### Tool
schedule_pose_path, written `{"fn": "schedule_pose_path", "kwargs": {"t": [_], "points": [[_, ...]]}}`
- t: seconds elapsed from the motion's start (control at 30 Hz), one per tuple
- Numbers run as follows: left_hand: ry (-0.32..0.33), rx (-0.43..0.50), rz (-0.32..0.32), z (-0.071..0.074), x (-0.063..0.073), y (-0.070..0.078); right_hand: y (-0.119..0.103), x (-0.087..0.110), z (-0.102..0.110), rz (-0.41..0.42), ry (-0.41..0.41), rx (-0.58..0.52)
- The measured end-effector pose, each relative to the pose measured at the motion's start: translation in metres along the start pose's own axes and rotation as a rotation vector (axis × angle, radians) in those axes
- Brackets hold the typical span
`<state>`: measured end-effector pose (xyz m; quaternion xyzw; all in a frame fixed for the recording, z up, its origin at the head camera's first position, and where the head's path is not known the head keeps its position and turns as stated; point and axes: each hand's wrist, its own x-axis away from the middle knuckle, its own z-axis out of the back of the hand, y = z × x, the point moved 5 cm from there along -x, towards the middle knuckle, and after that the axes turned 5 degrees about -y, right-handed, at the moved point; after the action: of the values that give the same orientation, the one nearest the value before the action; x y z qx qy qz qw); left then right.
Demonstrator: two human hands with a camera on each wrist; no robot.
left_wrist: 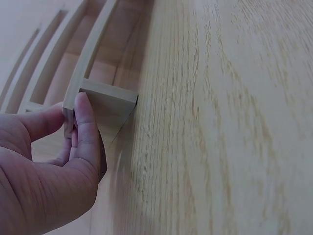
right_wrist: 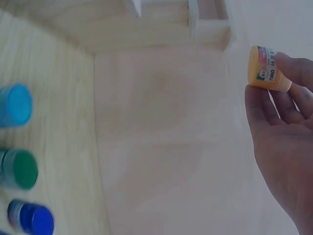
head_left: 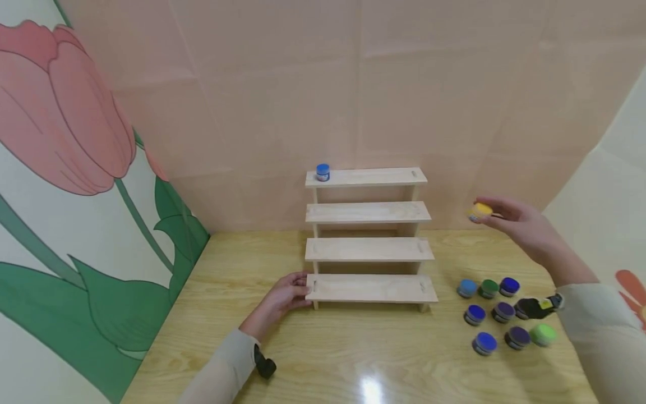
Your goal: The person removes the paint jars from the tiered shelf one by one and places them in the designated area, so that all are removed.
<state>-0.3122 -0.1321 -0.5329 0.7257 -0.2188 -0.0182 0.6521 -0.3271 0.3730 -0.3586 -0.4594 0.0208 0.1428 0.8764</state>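
Observation:
My right hand (head_left: pixel 520 224) pinches a small yellow paint jar (head_left: pixel 480 212) between thumb and fingers, raised above the table to the right of the shelf. In the right wrist view the label of the yellow jar (right_wrist: pixel 264 69) faces the camera. With thumb and fingers my left hand (head_left: pixel 284 294) grips the left end of the lowest board of a four-step wooden shelf (head_left: pixel 370 288). The left wrist view shows that board's edge (left_wrist: pixel 73 98) between thumb and fingertips. On the top step, at its left end, stands a blue paint jar (head_left: pixel 323 173).
Several paint jars stand on the table right of the shelf, among them a light blue jar (head_left: pixel 467 288), a dark green jar (head_left: pixel 489 288) and a light green jar (head_left: pixel 544 335). The right wrist's black camera (head_left: pixel 537 307) overlaps one jar. A pinkish backdrop (head_left: pixel 252 112) rises behind the shelf.

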Motion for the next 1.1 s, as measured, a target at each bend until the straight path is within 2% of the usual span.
{"fn": "schedule_pose_path", "kwargs": {"t": [0.27,0.37,0.53,0.87,1.1], "points": [[0.002,-0.004,0.005,0.0,0.0,0.0,0.027,0.027,0.016,-0.018,0.007,0.087],[0.001,-0.002,0.004,0.0,-0.001,0.0,0.037,0.038,0.021,-0.038,0.001,0.078],[0.005,0.008,-0.003,-0.001,-0.001,0.0,0.055,0.053,0.028,-0.116,-0.007,0.077],[-0.001,0.021,-0.002,-0.001,-0.001,-0.001,0.094,0.076,0.035,-0.181,0.002,0.131],[0.018,0.027,0.003,0.0,0.0,-0.001,0.118,0.092,0.035,-0.247,-0.019,0.101]]}}
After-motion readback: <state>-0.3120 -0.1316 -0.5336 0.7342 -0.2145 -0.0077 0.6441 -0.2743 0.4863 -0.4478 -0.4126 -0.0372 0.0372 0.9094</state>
